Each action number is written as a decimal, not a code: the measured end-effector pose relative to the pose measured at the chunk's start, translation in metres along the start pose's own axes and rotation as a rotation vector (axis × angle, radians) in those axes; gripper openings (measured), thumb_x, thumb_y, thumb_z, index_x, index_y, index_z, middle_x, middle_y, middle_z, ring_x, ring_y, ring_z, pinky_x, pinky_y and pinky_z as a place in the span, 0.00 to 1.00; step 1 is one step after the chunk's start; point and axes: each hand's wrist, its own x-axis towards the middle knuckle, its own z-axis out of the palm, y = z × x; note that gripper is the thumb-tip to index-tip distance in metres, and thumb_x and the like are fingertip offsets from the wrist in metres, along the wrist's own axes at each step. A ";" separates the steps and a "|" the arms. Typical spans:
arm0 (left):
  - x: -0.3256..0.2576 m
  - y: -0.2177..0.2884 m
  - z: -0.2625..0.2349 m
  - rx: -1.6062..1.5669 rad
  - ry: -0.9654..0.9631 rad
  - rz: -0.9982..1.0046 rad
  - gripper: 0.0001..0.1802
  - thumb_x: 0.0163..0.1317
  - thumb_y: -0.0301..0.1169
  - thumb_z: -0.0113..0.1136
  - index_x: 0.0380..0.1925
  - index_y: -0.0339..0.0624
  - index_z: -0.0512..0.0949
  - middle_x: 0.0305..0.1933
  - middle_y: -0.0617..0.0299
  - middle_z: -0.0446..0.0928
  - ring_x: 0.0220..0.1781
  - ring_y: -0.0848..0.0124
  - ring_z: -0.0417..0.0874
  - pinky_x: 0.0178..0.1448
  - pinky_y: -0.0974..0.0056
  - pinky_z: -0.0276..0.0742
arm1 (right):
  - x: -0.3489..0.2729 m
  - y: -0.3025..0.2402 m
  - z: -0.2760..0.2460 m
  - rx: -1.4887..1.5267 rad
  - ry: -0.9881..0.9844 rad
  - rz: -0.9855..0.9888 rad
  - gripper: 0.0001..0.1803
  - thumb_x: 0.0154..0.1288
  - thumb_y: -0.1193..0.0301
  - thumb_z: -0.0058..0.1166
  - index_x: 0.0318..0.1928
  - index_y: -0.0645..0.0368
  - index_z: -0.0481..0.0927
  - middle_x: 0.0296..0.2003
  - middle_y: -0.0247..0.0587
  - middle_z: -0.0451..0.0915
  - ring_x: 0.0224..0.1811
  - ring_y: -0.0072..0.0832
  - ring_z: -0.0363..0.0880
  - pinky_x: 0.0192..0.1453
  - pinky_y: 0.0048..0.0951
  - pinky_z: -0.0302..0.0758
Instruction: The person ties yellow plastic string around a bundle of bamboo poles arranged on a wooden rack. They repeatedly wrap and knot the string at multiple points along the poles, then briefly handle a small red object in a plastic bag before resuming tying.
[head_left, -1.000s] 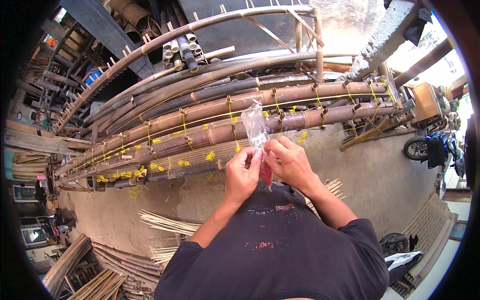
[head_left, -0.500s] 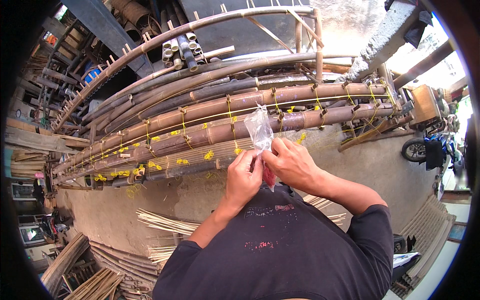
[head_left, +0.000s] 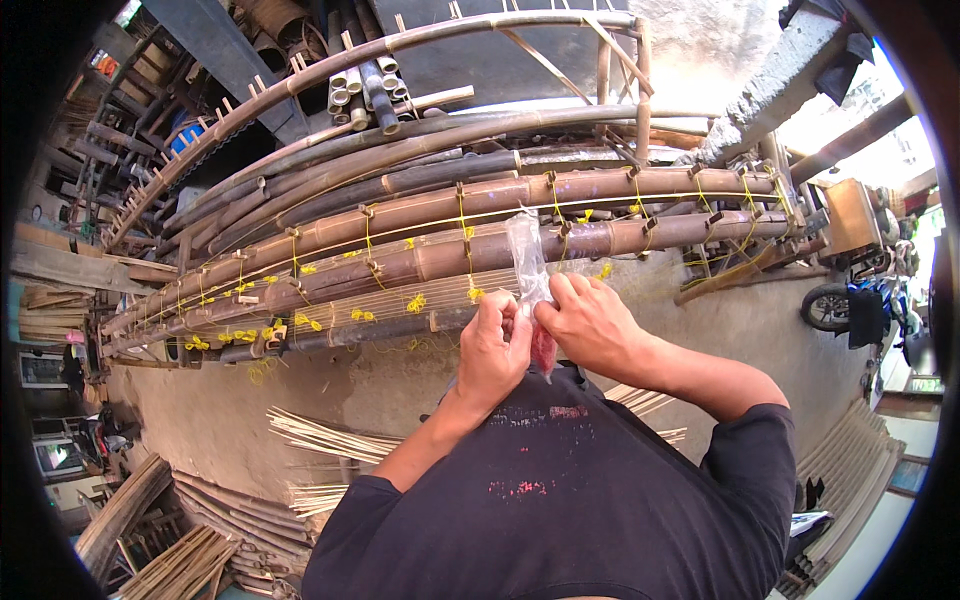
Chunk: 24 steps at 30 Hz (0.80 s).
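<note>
A clear plastic bag [head_left: 526, 250] is held upright in front of my chest, its loose top standing above my fingers. Something red [head_left: 543, 352] fills its lower end, which hangs below my hands. My right hand [head_left: 596, 325] pinches the narrowed neck of the bag. From the other side my left hand [head_left: 491, 345] has thumb and bent fingers closed against the same neck. Exactly what lies between the fingertips is hidden. Just beyond the hands runs a bamboo pole frame [head_left: 450, 255] strung with thin lines and yellow string ties [head_left: 416, 302].
Behind the frame lie stacked bamboo poles [head_left: 400, 180] and a curved pegged rail [head_left: 400, 45]. Light bamboo strips [head_left: 330, 435] lie on the floor [head_left: 230, 420] to my left. At the right stands a motorbike [head_left: 865, 305]; bamboo bundles [head_left: 190, 570] fill the lower left.
The bag's top has become narrower and straighter. My hands have shifted slightly right, and the left fingers are more upright and a little farther from the right ones.
</note>
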 end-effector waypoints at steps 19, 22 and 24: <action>0.001 -0.035 0.006 -0.760 -0.448 -0.399 0.25 0.70 0.29 0.59 0.65 0.38 0.67 0.53 0.63 0.77 0.53 0.75 0.78 0.55 0.66 0.77 | 0.010 0.025 -0.035 0.604 0.053 0.230 0.10 0.60 0.66 0.60 0.37 0.58 0.85 0.30 0.48 0.78 0.35 0.47 0.79 0.41 0.43 0.75; 0.001 -0.040 0.005 -0.560 -0.485 -0.297 0.21 0.70 0.28 0.58 0.61 0.37 0.71 0.48 0.63 0.79 0.49 0.77 0.78 0.54 0.67 0.76 | 0.013 0.032 -0.035 0.597 -0.015 0.190 0.10 0.58 0.66 0.62 0.37 0.58 0.86 0.31 0.48 0.78 0.35 0.47 0.79 0.42 0.42 0.75; 0.000 -0.037 0.005 -0.533 -0.441 -0.273 0.20 0.69 0.28 0.58 0.60 0.35 0.72 0.47 0.63 0.79 0.48 0.77 0.79 0.53 0.68 0.76 | 0.016 0.036 -0.037 0.635 0.003 0.129 0.09 0.58 0.69 0.63 0.40 0.56 0.87 0.28 0.46 0.77 0.33 0.42 0.78 0.41 0.39 0.73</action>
